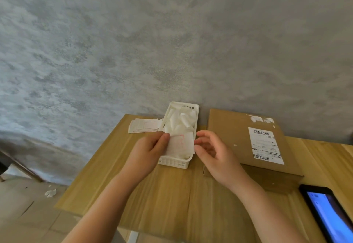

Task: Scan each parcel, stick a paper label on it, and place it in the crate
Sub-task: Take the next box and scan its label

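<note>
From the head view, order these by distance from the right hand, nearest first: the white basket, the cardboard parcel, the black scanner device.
Measured from the right hand:
1. White basket, just left of it, by the fingertips.
2. Cardboard parcel, on its right, behind it.
3. Black scanner device, far right, at the table's near edge.

Your left hand pinched a paper label over the white basket of paper scraps, while your right hand hovered just beside the label's edge, fingers loosely curled. A cardboard parcel lay right of the basket on the counter, a phone nearer you.
</note>
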`<state>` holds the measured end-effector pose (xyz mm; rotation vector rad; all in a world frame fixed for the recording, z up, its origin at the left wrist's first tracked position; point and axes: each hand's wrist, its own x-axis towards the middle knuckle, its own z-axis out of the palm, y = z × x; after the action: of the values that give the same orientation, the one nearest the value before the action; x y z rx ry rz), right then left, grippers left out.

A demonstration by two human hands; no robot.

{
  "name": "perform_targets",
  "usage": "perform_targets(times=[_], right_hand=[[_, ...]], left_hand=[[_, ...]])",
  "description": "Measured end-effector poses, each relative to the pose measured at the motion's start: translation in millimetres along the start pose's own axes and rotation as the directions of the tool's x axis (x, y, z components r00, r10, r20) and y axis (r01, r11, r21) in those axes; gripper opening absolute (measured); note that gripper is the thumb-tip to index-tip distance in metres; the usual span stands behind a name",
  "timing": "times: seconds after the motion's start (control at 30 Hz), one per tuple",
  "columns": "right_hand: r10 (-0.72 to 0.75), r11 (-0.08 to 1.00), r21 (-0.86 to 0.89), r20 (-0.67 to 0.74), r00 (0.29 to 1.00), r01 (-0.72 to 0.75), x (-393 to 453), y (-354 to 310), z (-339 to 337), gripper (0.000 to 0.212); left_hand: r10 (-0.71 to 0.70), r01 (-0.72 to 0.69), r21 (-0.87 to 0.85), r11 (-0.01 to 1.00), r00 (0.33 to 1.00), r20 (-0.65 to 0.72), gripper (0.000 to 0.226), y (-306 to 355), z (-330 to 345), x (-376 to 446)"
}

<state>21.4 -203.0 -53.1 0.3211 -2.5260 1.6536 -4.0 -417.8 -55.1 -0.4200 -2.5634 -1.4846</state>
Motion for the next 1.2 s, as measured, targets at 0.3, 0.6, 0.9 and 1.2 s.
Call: perform_targets(times=[0.3,0.6,0.9,1.2], right_hand=[[0.154,0.957,0.237,0.071,0.986,-0.166,-26.4,-2.6,-4.4,0.03],[0.213,0.962,0.189,-0.069,0.975,-0.197,-38.0,4.5,-18.0,0.012],[0.244,0.949,0.255,-0.207,0.948,-0.188,-43.9,3.8,-25.8,0.014],[0.225,0.968,0.135,-0.09,0.97,-0.211,-45.7,0.0,-27.1,0.014]], left_hand=[[-0.051,0.052,-0.008,0.999,0.993,0.106,0.046,10.4,32.2,-20.6],[-0.169,0.181,-0.152,0.972,0.982,0.085,0.033,8.7,28.8,-28.0],[-0.214,0.291,-0.3,0.908,0.941,0.264,0.019,18.9,34.9,-41.2],[-0.171,0.19,-0.096,0.977,0.968,0.183,0.015,17.6,25.5,-35.6]])
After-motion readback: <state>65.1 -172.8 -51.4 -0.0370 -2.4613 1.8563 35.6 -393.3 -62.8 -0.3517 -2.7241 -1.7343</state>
